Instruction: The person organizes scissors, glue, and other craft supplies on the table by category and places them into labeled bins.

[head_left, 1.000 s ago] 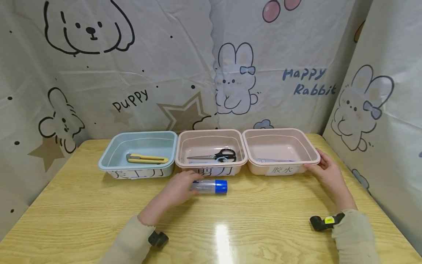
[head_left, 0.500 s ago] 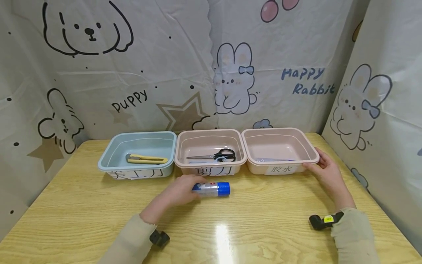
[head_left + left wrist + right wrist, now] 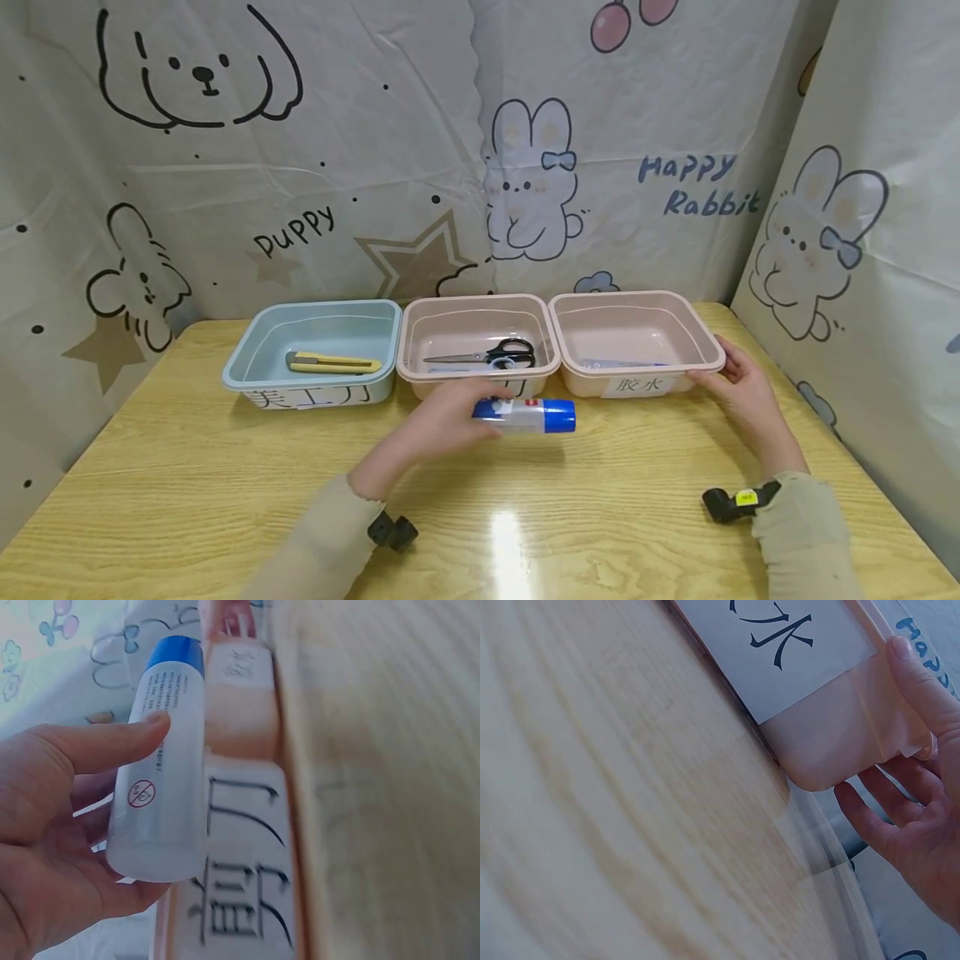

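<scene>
My left hand [image 3: 450, 421] grips a clear glue bottle with a blue cap [image 3: 525, 415], lying sideways just above the table before the middle bin. The left wrist view shows the thumb across the printed side of the glue bottle [image 3: 169, 765], its cap pointing away. At the right pink bin [image 3: 585, 385], my right hand [image 3: 750, 404] holds the front right corner. In the right wrist view the thumb presses the rim of the pink bin [image 3: 832, 742] while the other fingers curl under its outer side. Something clear and bluish [image 3: 618, 363] lies inside that bin, mostly hidden.
The middle pink bin [image 3: 480, 297] holds black-handled scissors [image 3: 513, 352] and a light blue-handled item. Left of it, a blue bin [image 3: 322, 304] contains a yellow utility knife [image 3: 333, 362]. All three bins stand in a row by the patterned curtain [image 3: 420, 150].
My left hand has lifted the glue bottle off the table and carried it to the right. The right hand keeps its place on the bin corner.
</scene>
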`<action>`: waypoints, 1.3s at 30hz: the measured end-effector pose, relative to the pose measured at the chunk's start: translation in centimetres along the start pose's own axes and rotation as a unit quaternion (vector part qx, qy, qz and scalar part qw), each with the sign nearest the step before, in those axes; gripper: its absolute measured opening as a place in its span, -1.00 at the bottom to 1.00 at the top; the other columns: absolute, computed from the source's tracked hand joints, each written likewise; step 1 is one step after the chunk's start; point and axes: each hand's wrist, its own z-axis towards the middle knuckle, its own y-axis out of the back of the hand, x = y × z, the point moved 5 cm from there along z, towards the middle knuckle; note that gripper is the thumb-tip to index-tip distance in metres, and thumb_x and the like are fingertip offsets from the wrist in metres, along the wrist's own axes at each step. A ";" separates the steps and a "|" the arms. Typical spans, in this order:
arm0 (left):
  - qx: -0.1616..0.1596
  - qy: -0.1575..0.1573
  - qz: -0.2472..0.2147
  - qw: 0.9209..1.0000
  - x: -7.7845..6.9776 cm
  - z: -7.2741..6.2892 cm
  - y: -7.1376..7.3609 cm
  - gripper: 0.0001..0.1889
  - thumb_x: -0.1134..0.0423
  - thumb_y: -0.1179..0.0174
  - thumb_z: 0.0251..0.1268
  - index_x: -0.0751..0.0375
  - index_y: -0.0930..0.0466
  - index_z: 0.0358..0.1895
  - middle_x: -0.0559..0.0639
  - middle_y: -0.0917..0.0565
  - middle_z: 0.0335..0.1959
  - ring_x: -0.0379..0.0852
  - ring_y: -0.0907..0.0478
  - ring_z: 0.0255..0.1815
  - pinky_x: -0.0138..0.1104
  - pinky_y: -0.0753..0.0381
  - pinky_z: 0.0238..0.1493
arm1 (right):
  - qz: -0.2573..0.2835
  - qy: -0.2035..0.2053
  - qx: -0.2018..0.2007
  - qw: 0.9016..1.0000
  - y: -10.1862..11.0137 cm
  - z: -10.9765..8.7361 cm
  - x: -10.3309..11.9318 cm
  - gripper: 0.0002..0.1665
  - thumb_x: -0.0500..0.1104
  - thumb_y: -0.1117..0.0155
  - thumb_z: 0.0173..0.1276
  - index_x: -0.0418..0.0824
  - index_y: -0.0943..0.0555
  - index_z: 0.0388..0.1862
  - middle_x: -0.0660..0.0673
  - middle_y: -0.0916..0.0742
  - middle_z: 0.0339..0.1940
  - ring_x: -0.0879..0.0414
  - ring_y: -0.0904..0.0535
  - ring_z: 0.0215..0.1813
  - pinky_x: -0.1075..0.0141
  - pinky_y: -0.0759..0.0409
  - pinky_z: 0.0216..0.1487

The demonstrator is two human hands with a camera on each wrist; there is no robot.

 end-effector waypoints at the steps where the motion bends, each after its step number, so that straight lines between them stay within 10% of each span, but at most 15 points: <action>1: -0.004 -0.001 -0.001 1.000 -0.4 0.3 0.1 -0.52 0.20 -0.35 0.00 0.06 -0.53 0.08 -0.11 -0.59 -0.01 -0.21 -0.49 -0.06 -0.31 -0.50 0.00 | 0.002 0.000 0.001 1.000 0.0 0.0 0.0 -0.04 0.01 -0.24 0.22 -0.20 0.03 0.45 -0.38 -0.27 0.35 0.38 -0.34 0.08 0.74 -0.37 -0.13; 13: -0.062 -0.028 -0.025 0.997 -3.1 5.3 0.9 -0.54 0.20 -0.34 0.01 0.10 -0.54 0.06 -0.09 -0.59 -0.08 -0.22 -0.50 -0.13 -0.38 -0.50 -0.07 | 0.018 0.009 0.005 1.000 -0.2 0.1 -0.3 -0.06 0.00 -0.24 0.22 -0.16 0.00 0.45 -0.36 -0.28 0.35 0.40 -0.34 0.08 0.72 -0.38 -0.11; 30: -0.058 -0.014 -0.028 0.998 -5.1 13.1 -0.7 -0.52 0.16 -0.32 0.05 0.04 -0.52 0.11 -0.12 -0.56 0.08 -0.20 -0.45 0.11 -0.40 -0.42 0.12 | 0.000 -0.011 -0.002 1.000 0.2 0.0 -0.5 -0.02 0.04 -0.23 0.22 -0.14 0.06 0.46 -0.30 -0.23 0.40 0.13 -0.29 0.26 0.74 -0.35 -0.09; 39: -0.040 0.011 -0.021 0.999 -5.0 16.7 -2.4 -0.53 0.10 -0.34 0.01 -0.03 -0.55 0.08 -0.21 -0.58 0.04 -0.28 -0.47 0.03 -0.48 -0.42 0.05 | 0.008 -0.008 0.001 1.000 -0.1 0.1 -0.7 -0.03 0.03 -0.24 0.21 -0.11 0.04 0.46 -0.31 -0.26 0.38 0.37 -0.32 0.12 0.73 -0.37 -0.12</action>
